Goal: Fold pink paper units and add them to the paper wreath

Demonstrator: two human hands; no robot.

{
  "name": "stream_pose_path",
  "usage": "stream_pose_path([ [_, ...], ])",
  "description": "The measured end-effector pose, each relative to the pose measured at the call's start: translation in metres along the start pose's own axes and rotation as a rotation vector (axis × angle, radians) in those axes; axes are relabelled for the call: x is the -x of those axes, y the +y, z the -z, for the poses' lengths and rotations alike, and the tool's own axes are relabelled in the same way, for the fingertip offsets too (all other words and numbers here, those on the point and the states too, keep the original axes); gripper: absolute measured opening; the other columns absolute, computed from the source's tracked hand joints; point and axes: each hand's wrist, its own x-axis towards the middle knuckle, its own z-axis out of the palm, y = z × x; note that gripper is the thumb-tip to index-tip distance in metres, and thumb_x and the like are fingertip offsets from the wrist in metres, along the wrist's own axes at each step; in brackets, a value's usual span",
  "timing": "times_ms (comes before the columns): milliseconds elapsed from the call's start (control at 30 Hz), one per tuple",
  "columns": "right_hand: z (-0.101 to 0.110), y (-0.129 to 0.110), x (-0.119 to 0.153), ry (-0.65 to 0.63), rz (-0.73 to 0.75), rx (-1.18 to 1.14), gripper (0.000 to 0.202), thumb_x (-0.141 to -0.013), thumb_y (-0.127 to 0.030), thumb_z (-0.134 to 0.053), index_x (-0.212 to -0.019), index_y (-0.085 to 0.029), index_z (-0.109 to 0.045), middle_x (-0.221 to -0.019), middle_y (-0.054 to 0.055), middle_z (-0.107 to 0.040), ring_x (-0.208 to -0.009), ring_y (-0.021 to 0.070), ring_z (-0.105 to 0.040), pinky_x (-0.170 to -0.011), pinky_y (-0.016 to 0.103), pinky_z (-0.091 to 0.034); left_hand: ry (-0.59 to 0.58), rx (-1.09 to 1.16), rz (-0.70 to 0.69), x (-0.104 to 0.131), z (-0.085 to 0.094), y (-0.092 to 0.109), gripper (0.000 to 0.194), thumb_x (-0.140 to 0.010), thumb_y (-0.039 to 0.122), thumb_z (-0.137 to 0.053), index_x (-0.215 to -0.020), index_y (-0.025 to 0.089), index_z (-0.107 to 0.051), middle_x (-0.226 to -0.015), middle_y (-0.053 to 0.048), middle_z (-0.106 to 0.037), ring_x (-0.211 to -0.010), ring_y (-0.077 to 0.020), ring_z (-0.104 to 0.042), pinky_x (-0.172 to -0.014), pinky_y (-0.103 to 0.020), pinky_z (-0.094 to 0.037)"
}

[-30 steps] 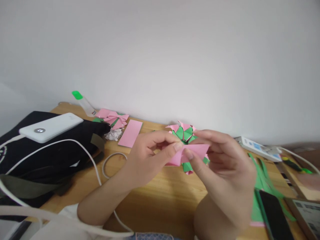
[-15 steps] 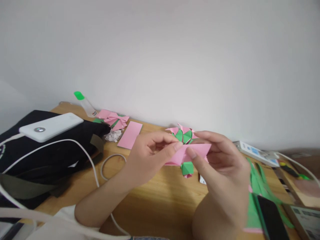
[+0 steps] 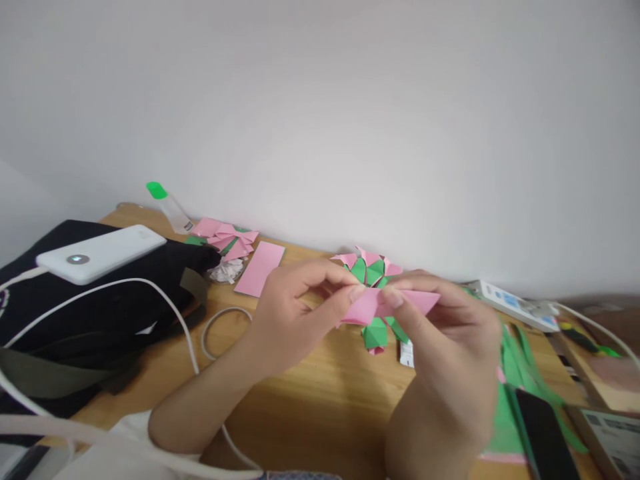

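A folded piece of pink paper [image 3: 364, 307] is held above the table between both hands. My left hand [image 3: 305, 313] pinches its left part between thumb and fingers. My right hand [image 3: 445, 347] grips it right of the middle, thumb in front, and a pointed end sticks out past that thumb. Behind and below the paper, on the table, lies a green and pink folded-paper flower [image 3: 374, 335], partly hidden by the hands and the paper.
On the wooden table [image 3: 320, 407] lie a pink paper strip [image 3: 260, 269], folded pink pieces [image 3: 233, 240], a green-capped bottle [image 3: 170, 208], a phone [image 3: 545, 433] on green paper and a power strip [image 3: 517, 305]. At left, a white power bank [image 3: 103, 253] rests on a black bag [image 3: 165, 293], cables crossing.
My right thumb and fingers have closed further onto the pink paper. The paper now looks narrower, its pointed end reaching further right. My left hand has barely moved.
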Motion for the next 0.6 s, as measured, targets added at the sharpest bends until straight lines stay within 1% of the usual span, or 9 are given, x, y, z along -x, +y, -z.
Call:
stream_pose_path([
  [67, 0.0013, -0.0005, 0.0014, 0.012, -0.019, -0.04, 0.007, -0.081, -0.019, -0.072, -0.079, -0.026, -0.074, -0.073, 0.0, -0.07, -0.072, 0.0178, -0.067, -0.068, 0.035, -0.055, 0.014, 0.004, 0.016, 0.0003, 0.002, 0.0005, 0.014, -0.083, 0.013, -0.064, -0.069, 0.016, -0.066, -0.064, 0.004, -0.066, -0.058, -0.0063, -0.059, -0.053, -0.013, -0.046],
  [233, 0.0022, -0.0021, 0.0013, 0.015, -0.041, -0.091, 0.01, -0.082, -0.019, -0.072, -0.08, -0.028, -0.074, -0.073, 0.001, -0.069, -0.067, 0.017, -0.063, -0.058, 0.033, -0.052, 0.006, 0.017, 0.068, 0.0013, 0.0056, 0.0002, 0.012, -0.085, 0.018, -0.063, -0.073, 0.018, -0.067, -0.068, 0.003, -0.068, -0.059, -0.008, -0.06, -0.054, -0.016, -0.048],
  [367, 0.0035, -0.0022, 0.0015, 0.011, -0.032, -0.068, 0.009, -0.083, -0.02, -0.071, -0.082, -0.029, -0.074, -0.076, 0.001, -0.071, -0.07, 0.018, -0.064, -0.061, 0.034, -0.052, -0.012, 0.069, 0.102, 0.0007, 0.0057, -0.0001, 0.012, -0.086, 0.019, -0.063, -0.075, 0.018, -0.067, -0.069, 0.003, -0.068, -0.059, -0.0082, -0.061, -0.054, -0.016, -0.049],
  [500, 0.0051, -0.0032, 0.0022, 0.037, 0.03, -0.023, 0.012, -0.082, -0.017, -0.072, -0.082, -0.029, -0.074, -0.077, 0.0, -0.071, -0.07, 0.0165, -0.064, -0.063, 0.033, -0.051, -0.048, 0.16, 0.136, 0.0006, 0.0028, 0.0001, 0.005, -0.082, 0.019, -0.068, -0.079, 0.018, -0.071, -0.073, 0.002, -0.073, -0.065, -0.0093, -0.066, -0.058, -0.016, -0.052],
  [600, 0.0046, -0.0042, 0.0016, 0.047, 0.076, -0.004, 0.013, -0.082, -0.016, -0.072, -0.082, -0.029, -0.074, -0.076, 0.0, -0.071, -0.071, 0.016, -0.063, -0.065, 0.032, -0.051, -0.05, 0.195, 0.163, 0.0016, 0.0003, 0.0004, 0.007, -0.082, 0.018, -0.069, -0.076, 0.018, -0.073, -0.071, 0.001, -0.074, -0.063, -0.01, -0.067, -0.058, -0.016, -0.052],
])
